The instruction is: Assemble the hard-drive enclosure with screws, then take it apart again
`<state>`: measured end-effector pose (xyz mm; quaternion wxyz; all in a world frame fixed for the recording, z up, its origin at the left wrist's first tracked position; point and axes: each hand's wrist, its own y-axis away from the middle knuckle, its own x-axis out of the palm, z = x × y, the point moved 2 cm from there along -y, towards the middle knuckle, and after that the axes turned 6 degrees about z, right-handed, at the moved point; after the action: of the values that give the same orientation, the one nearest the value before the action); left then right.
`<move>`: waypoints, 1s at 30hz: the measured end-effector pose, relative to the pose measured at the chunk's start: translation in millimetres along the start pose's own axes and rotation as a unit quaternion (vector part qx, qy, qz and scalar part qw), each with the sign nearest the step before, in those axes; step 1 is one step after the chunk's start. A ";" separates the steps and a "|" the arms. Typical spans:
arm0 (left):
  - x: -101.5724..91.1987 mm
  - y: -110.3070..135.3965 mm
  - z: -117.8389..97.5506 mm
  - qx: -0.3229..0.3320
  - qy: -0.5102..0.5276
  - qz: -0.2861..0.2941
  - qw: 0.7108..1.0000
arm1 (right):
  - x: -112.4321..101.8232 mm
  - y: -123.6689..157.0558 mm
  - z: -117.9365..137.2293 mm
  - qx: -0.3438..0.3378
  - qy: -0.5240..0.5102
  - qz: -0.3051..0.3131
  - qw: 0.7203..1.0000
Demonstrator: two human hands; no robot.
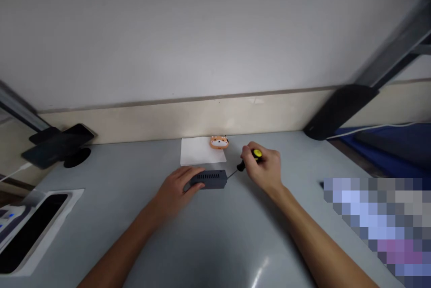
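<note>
My left hand (pixel 178 189) is closed around the left end of a dark grey box-shaped device (pixel 212 179) with a row of vent slots along its top. It lies on or just above the grey table; I cannot tell which. In my right hand (pixel 264 164) is a screwdriver (pixel 240 166) with a black and yellow handle, gripped in a fist. Its thin shaft points left and down, and the tip meets the device's right end. Whether a screw sits at that spot is too small to make out.
Behind the device lie a white sheet of paper (pixel 198 151) and an orange animal-faced case (pixel 219 142). A phone on a stand (pixel 63 144) is at left, above a dark-screened tablet-like device (pixel 33 232). A black cylindrical object (pixel 340 108) stands back right. A blurred-out area (pixel 377 220) covers the right edge.
</note>
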<state>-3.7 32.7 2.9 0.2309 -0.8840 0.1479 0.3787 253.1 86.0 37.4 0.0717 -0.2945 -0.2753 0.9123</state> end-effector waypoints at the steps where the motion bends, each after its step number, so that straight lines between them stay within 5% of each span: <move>1: 0.0 0.0 -0.1 0.003 -0.002 0.002 1.000 | 0.2 0.3 1.2 -0.004 0.001 -0.002 1.000; 13: 0.9 -0.2 1.2 0.002 0.020 0.008 1.000 | -3.8 -4.1 -2.9 0.037 -0.054 -0.045 0.997; 24: -9.5 -0.9 15.6 -0.040 0.213 0.074 0.974 | -11.1 -9.4 -2.7 0.077 -0.091 -0.100 0.988; 30: -7.5 -1.5 18.7 -0.049 0.190 0.054 0.979 | -12.6 -12.0 -7.9 0.100 -0.108 -0.120 0.982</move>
<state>-19.3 44.4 -2.4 0.1345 -0.9407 0.2182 0.2222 267.5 95.9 44.9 0.1797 -0.1498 -0.2223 0.9465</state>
